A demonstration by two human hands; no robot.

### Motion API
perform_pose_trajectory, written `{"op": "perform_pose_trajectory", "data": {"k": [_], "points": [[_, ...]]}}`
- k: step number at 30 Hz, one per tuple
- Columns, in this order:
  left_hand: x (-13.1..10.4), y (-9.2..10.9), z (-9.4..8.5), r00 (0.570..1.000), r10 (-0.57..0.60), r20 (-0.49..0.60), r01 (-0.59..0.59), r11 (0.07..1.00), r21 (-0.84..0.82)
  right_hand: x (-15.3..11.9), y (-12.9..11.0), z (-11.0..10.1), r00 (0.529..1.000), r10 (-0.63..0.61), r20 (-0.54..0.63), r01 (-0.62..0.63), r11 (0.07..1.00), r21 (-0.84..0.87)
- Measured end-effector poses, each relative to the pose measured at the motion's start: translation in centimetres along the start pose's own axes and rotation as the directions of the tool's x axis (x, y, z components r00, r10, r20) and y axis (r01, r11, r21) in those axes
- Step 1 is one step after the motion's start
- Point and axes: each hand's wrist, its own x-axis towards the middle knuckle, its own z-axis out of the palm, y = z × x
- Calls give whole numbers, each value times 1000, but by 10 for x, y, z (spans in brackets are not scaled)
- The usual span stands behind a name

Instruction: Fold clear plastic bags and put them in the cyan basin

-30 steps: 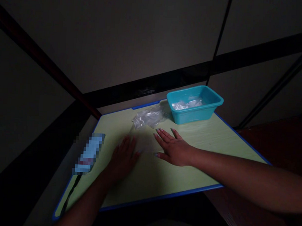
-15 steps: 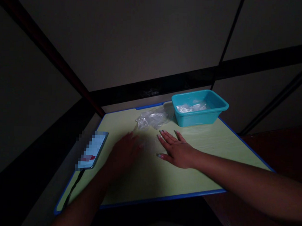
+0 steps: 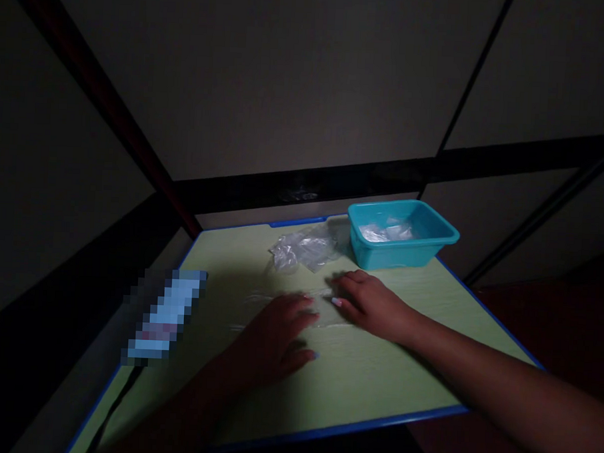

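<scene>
A thin clear plastic bag [image 3: 335, 318] lies flattened on the pale green tabletop, its edges hard to make out. My left hand [image 3: 276, 332] is over the bag's left part, palm down, fingers apart and a little bent. At the bag's right end, my right hand [image 3: 373, 304] touches it or hovers just above; its fingers are bent and the thumb stands apart from them. Just beyond the hands rests a crumpled heap of clear plastic bags [image 3: 306, 247].
A turquoise plastic basin [image 3: 395, 256] with clear plastic bags inside stands at the table's back right. On the left lies a phone [image 3: 171, 311], blurred out, with a dark cord [image 3: 117, 402] below it. The table [image 3: 375, 390] has a blue edge and stands against a wall.
My left hand has moved right, nearer my right hand. The right hand's fingers, spread flat before, are now bent. The flattened bag shows more clearly, and the view has shifted slightly.
</scene>
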Motion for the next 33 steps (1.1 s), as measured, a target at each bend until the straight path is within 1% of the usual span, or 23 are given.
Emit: {"op": "perform_pose_trajectory", "data": {"k": [2,4,6,9,13,15,17,20,24,27,29,33], "points": [[0,-1,5,999,-17,39,16,999,32,3,-1,0,995,99,-12,-99,993,-60],[0,1,12,996,-71,48,67,995,75,5,-1,1,983,182,-17,-183,978,-98],[0,3,19,991,-127,44,122,986,111,7,-1,3,975,222,-9,-221,969,-113],[-2,4,25,981,-189,40,182,975,130,9,2,7,976,216,12,-213,970,-117],[-2,5,23,973,-224,52,215,967,133,10,6,11,987,155,31,-152,985,-82],[-1,7,20,971,-232,61,222,965,137,9,7,11,990,142,9,-142,990,-14],[2,9,18,970,-234,65,224,965,138,7,7,10,987,158,-13,-155,978,139],[3,11,16,972,-226,61,217,968,125,3,7,9,986,165,11,-156,910,385],[4,11,17,974,-220,47,214,971,104,2,12,7,989,114,91,-145,818,556],[4,11,17,972,-227,61,220,970,99,4,16,6,983,58,174,-168,670,724],[5,12,17,971,-228,72,221,970,97,5,17,4,975,38,218,-199,582,788],[5,13,17,970,-228,82,219,970,103,5,15,0,959,14,283,-256,473,843]]}}
